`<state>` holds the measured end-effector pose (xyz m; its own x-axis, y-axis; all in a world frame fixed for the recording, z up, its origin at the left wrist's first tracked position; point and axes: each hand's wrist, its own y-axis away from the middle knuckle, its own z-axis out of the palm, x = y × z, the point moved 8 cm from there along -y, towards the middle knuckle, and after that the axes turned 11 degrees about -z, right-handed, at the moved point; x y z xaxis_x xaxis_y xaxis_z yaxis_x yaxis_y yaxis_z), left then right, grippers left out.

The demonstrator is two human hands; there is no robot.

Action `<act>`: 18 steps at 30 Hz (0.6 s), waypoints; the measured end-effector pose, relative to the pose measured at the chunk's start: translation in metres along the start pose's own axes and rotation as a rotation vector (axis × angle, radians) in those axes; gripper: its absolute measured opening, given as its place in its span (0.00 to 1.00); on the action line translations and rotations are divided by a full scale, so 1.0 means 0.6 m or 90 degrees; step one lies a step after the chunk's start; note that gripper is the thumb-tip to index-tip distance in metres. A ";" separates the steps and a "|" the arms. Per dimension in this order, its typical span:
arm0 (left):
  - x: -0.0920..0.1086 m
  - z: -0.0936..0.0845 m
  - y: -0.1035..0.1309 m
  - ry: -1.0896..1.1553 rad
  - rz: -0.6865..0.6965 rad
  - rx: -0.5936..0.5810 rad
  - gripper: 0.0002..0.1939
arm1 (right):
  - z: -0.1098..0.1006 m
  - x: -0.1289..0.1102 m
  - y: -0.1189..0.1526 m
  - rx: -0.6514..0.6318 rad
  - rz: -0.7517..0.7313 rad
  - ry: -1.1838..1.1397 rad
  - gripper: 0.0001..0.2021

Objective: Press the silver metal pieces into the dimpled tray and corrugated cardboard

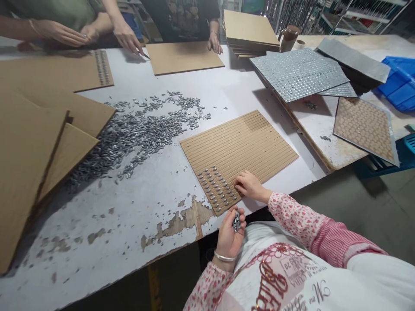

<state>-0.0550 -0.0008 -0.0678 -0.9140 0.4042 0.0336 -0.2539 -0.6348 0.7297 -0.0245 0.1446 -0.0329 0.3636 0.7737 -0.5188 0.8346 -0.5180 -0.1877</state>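
My left hand, palm up at the table's near edge, is curled around a small heap of grey spindle-shaped metal pieces. A brown grooved board lies in front of me, tilted across the table. Several short rows of the same metal pieces sit in the grooves at its near left corner. Just right of these rows, my right hand rests on the board with fingertips pressed together. Whatever is between those fingertips is hidden. Beyond the board's left side spreads a large loose pile of metal pieces.
Brown boards are stacked at the left. Two co-workers' hands are across the table by another board. Silvery grooved panels, a stack of boards, a mug and a blue crate stand at the right.
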 end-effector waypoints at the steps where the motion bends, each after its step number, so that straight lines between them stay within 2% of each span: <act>1: -0.001 0.000 0.000 0.000 -0.003 -0.005 0.03 | -0.002 0.001 0.000 0.007 -0.001 -0.002 0.02; 4: -0.001 -0.001 0.000 -0.011 0.001 -0.008 0.04 | -0.014 0.006 0.006 0.028 0.000 -0.049 0.02; 7: 0.004 -0.009 0.001 -0.012 0.023 0.031 0.07 | -0.020 0.012 0.019 0.022 -0.006 -0.079 0.05; 10: 0.006 -0.013 0.000 -0.021 0.025 0.053 0.11 | -0.013 0.014 0.028 -0.010 -0.019 -0.052 0.07; 15: 0.002 -0.008 0.001 -0.049 0.019 0.024 0.09 | -0.003 0.015 0.031 -0.003 -0.007 -0.011 0.08; 18: 0.005 -0.027 -0.005 -0.065 0.041 0.045 0.10 | 0.001 0.010 0.032 -0.003 -0.031 -0.035 0.08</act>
<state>-0.0623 -0.0085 -0.0811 -0.8896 0.4319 0.1487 -0.1700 -0.6152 0.7699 -0.0065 0.1390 -0.0398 0.2992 0.7765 -0.5545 0.8524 -0.4787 -0.2104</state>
